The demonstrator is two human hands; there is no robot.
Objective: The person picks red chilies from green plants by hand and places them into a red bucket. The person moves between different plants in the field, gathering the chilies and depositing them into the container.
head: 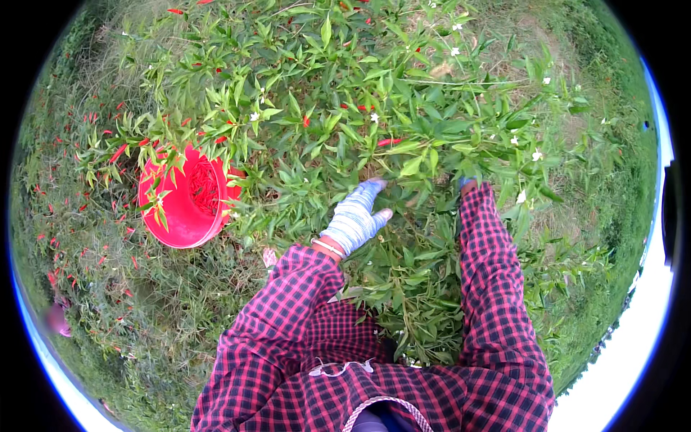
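Observation:
My left hand point(356, 218), in a pale blue-and-white knit glove with bare fingertips, reaches over a leafy chili plant point(324, 140). Its thumb stands apart from the fingers, and I see nothing between them. Leaves cover most of my right hand point(468, 184); only a bit of blue glove and the wrist show past the checked sleeve. A red chili point(388, 142) hangs just beyond my hands, and another red chili point(306, 121) is farther up the plant. To the left, a pink-red bucket point(181, 221) lies tilted, with many red chilies point(204, 186) inside.
Chili branches with a few red pods point(117, 153) overhang the bucket's mouth. Dry grass and more chili plants point(81, 216) spread along the left side. A blurred person point(56, 319) is at the far left edge. Cut or bent foliage point(415, 302) lies between my forearms.

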